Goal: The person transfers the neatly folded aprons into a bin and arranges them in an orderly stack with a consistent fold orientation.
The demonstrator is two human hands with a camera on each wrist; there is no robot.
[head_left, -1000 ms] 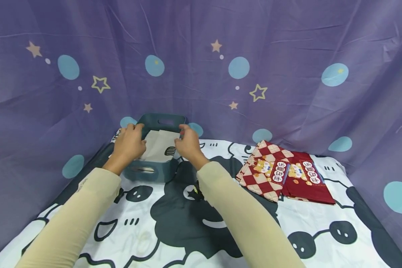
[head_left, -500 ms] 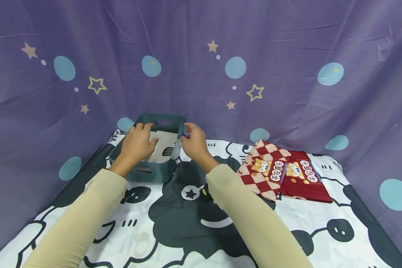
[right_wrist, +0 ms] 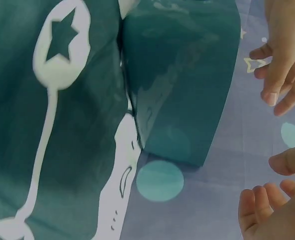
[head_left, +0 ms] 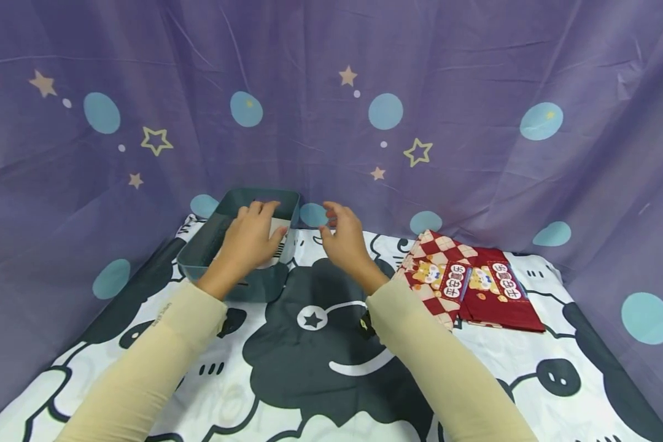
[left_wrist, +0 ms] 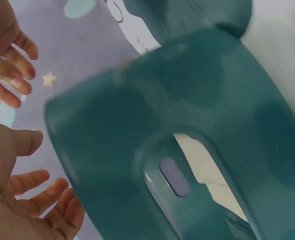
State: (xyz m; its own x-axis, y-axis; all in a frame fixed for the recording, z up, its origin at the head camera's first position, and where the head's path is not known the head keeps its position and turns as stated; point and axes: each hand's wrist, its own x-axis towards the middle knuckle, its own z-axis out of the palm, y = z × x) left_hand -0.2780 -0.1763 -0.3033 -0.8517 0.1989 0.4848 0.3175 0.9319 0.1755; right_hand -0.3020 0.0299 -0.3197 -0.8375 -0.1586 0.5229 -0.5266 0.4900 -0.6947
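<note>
A dark teal plastic bin [head_left: 262,287] with slotted handles stands at the back left of the bed. Inside lies a flat cream piece [head_left: 280,226] with a black striped mark; my left hand and forearm partly cover it. My left hand [head_left: 250,239] is over the bin, fingers loosely bent and thumb apart, holding nothing. To the right of the bin, my right hand [head_left: 347,239] is held in the air with its fingers spread, also with nothing in it. In the left wrist view, the bin's end wall [left_wrist: 107,135] and handle slot fill most of the frame.
Two folded fabric pieces with cartoon labels lie at the right: a red-and-cream checked one [head_left: 439,255] and a plain red one [head_left: 503,310]. A black-and-white cartoon sheet [head_left: 304,380] covers the bed. A purple curtain [head_left: 320,123] hangs close behind the bin.
Both hands have moved to the right: the left across the bin, the right away from the bin's right rim. The cream piece is now more covered in the head view.
</note>
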